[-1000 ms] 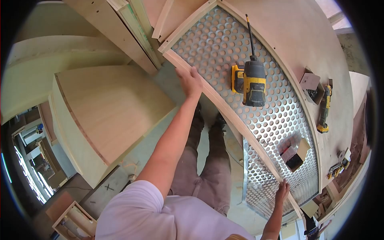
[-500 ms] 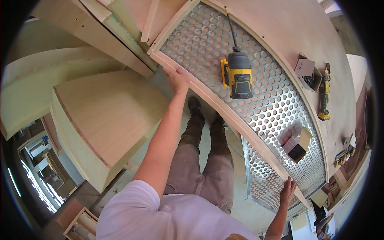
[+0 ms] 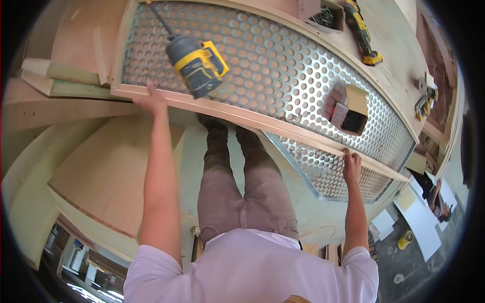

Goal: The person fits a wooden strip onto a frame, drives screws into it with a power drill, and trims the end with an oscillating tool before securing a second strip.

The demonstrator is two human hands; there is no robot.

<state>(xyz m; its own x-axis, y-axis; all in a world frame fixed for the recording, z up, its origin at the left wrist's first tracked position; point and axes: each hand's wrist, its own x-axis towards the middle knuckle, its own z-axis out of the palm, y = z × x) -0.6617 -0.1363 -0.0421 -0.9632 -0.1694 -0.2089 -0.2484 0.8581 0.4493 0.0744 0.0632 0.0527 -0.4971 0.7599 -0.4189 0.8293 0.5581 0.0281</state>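
Note:
A long, slightly curved wooden strip (image 3: 242,119) runs along the near edge of a perforated metal sheet (image 3: 273,70). Near the strip's left end, my left hand (image 3: 152,102) is closed round it, thumb on top. Further right, my right hand (image 3: 352,167) grips the same strip with curled fingers over its edge. On the sheet, closer to my left hand, is a yellow-and-black cordless drill (image 3: 194,68) with a long bit. A small open cardboard box (image 3: 356,108) sits on the sheet above my right hand. More perforated metal (image 3: 323,169) shows below the strip.
Beyond the sheet, a wooden surface holds an open box of dark screws (image 3: 327,17), a yellow-and-black power tool (image 3: 359,33) and another tool (image 3: 427,101). A curved wooden panel (image 3: 113,171) stands at left. Another person (image 3: 433,194) is at far right.
My view has turned, so the sheet and strip lie more level across it. The drill appears further left and tilted. Both hands still hold the strip.

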